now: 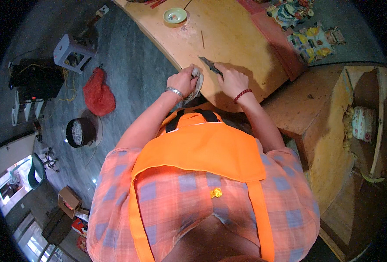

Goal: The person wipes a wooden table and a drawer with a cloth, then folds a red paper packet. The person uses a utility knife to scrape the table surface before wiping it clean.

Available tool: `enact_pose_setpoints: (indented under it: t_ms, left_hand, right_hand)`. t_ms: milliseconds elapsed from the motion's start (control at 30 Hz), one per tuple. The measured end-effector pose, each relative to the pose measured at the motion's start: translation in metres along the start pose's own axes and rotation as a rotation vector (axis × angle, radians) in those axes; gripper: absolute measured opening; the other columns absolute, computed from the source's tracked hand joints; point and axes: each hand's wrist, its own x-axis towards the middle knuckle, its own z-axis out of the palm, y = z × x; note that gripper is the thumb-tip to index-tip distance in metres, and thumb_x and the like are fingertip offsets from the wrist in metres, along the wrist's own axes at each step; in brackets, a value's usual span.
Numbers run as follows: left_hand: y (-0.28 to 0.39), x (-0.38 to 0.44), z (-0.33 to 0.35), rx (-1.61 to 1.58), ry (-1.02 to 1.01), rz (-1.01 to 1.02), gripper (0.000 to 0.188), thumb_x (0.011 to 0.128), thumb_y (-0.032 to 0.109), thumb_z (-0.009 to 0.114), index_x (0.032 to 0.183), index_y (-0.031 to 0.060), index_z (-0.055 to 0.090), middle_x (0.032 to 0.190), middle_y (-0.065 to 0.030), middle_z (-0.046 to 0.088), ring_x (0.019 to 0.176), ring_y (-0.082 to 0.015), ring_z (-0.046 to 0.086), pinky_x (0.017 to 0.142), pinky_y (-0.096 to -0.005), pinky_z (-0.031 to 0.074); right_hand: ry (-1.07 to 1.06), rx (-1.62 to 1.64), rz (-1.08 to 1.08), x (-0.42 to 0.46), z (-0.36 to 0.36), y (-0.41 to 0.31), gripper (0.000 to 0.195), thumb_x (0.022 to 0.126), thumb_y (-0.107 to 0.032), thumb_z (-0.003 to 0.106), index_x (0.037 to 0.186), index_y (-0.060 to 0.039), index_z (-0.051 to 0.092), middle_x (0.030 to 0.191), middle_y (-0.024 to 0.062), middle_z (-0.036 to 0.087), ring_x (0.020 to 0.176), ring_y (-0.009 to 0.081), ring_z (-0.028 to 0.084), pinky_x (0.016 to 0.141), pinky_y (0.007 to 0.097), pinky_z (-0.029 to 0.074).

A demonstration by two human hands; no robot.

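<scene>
My right hand (234,80) grips a dark-handled blade (209,64), which looks like a utility knife; its tip points up and to the left over the wooden table (236,39). In my left hand (182,82) is a bunched whitish cloth (197,85), held at the table's left edge. A thin brown stick (203,39) lies on the tabletop just beyond the blade. Farther off on the same table sits a small pale green dish (175,15) with a patch of reddish residue beside it.
Colourful figurines (314,42) stand beyond a red cloth (278,46) on the table's right side. A wooden cabinet (327,137) is close on my right. On the floor to the left are a plastic stool (72,52), a red bag (98,93) and a dark round pot (82,132).
</scene>
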Motion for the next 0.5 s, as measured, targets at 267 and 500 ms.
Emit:
enact_pose_setpoints:
  t_ms: [267, 500]
  left_hand:
    - [-0.006, 0.002, 0.009, -0.005, 0.048, 0.010, 0.053, 0.091, 0.036, 0.058, 0.138, 0.0135, 0.051, 0.119, -0.0185, 0.066, 0.098, -0.0388, 0.067, 0.083, -0.0477, 0.054]
    - [-0.005, 0.003, 0.010, -0.039, 0.065, 0.016, 0.050, 0.091, 0.037, 0.058, 0.136, 0.0168, 0.053, 0.114, -0.0183, 0.068, 0.097, -0.0386, 0.067, 0.080, -0.0479, 0.054]
  right_hand:
    - [0.019, 0.026, -0.025, -0.004, 0.013, 0.001, 0.041, 0.091, -0.030, 0.055, 0.132, -0.0281, 0.058, 0.094, 0.0228, 0.071, 0.086, 0.0434, 0.069, 0.076, 0.0556, 0.055]
    - [0.054, 0.158, -0.004, -0.007, 0.019, 0.013, 0.043, 0.091, -0.032, 0.055, 0.134, -0.0274, 0.057, 0.102, 0.0258, 0.069, 0.091, 0.0445, 0.067, 0.081, 0.0554, 0.054]
